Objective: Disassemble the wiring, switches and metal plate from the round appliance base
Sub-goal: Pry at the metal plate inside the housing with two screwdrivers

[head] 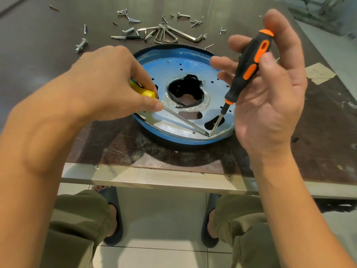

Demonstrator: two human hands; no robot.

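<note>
The round base [173,141] lay flat on the bench [48,45] near its front edge, the metal plate [193,66] seated inside the blue rim. The left hand [116,84] had its fingers [139,72] clamped on a yellow-handled screwdriver [143,91]. The right hand [270,89] had its fingers [226,62] and thumb closed round a black-and-orange screwdriver [249,68]. Both tips met at the plate's near right edge, beside the rim. Loose screws and hex keys [166,34] lay behind the base.
</note>
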